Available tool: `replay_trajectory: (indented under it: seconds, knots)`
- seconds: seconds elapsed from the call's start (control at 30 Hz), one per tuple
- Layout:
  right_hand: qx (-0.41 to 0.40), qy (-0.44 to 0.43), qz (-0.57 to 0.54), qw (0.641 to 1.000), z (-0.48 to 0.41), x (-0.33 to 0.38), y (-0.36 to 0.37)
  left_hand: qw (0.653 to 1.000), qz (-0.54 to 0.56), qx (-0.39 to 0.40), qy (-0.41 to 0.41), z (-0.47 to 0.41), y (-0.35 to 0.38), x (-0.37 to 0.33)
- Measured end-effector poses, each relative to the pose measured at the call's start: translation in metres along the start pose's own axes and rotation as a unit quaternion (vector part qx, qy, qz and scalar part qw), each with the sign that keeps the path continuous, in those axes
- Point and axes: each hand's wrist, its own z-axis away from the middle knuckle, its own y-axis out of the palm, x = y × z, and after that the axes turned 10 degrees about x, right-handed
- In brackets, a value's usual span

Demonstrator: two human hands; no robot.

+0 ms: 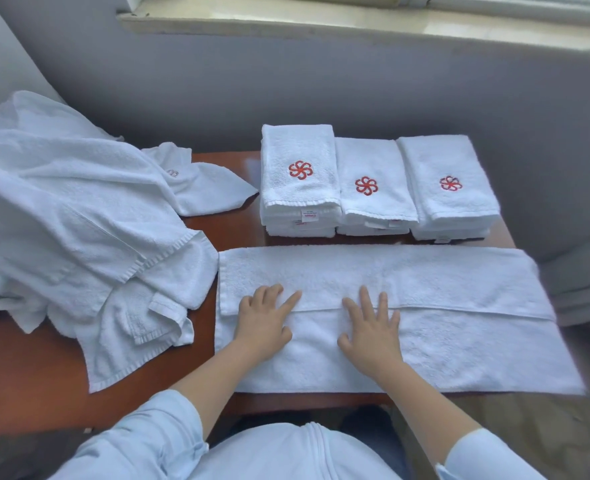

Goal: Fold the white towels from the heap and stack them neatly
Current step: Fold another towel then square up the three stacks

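A white towel [459, 306] lies spread lengthwise on the brown table, its far long edge folded over toward me so the hem runs across its middle. My left hand [264, 318] and my right hand [373, 329] press flat on it side by side, fingers straight, near the towel's left half. A heap of loose white towels [64, 216] covers the table's left side. Behind the spread towel stand three stacks of folded towels with a red flower emblem on top: the left stack [298, 181], the middle stack [373, 188] and the right stack [449, 185].
The brown table [26, 375] shows bare wood at the front left. A grey wall [286, 91] and a window sill [321, 26] rise right behind the stacks. The towel's right end overhangs the table edge.
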Motion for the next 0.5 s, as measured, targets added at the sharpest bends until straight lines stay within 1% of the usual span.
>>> replay_trajectory:
  seconds: [0.13, 0.27, 0.5]
  knots:
    - [0.016, -0.025, 0.034, 0.999, 0.007, -0.013, 0.009, 1.0, 0.006, 0.008, 0.002, 0.012, 0.015, -0.002]
    - [0.035, -0.046, 0.045, 0.997, 0.008, -0.019, 0.007, 0.999, 0.007, 0.041, -0.007, 0.027, 0.035, -0.003]
    - [0.031, -0.085, 0.066, 0.994, 0.042, -0.031, 0.032, 0.992, 0.056, 0.105, -0.048, 0.073, 0.06, -0.013]
